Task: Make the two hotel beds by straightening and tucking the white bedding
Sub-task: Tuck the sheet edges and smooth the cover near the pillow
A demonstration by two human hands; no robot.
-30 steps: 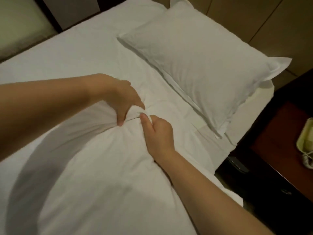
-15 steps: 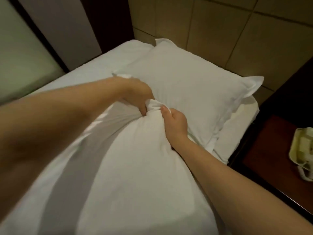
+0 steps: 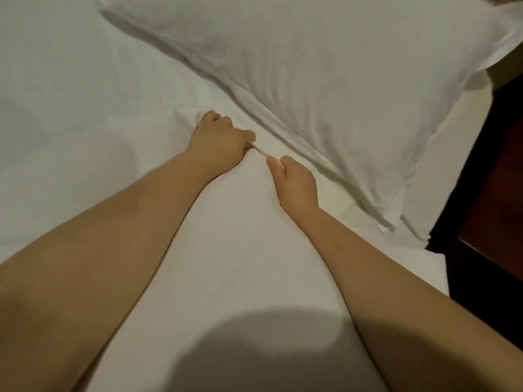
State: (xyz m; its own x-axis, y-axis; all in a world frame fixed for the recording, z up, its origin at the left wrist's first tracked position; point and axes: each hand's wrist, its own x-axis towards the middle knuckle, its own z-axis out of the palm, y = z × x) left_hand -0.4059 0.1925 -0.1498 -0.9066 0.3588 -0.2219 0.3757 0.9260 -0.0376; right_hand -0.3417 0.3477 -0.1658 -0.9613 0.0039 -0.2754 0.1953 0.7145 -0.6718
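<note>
The left hand and right hand grip the top of the white cover in curled fingers just below the pillow; it looks pulled up but not yet tucked.

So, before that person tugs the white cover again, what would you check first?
1. Left hand grips the cover: ok, its fingers are curled into the top edge.
2. Right hand grips the same edge: ok, thumb and fingers pinch it.
3. Pillow free of the cover: ok, it lies beyond both hands, uncovered.
4. Cover smooth: not ok, the fabric is bunched up beside the left hand, though it lies flat under the arms.
5. Cover's side tucked in by the nightstand: cannot tell, the right arm hides most of that edge.
</note>
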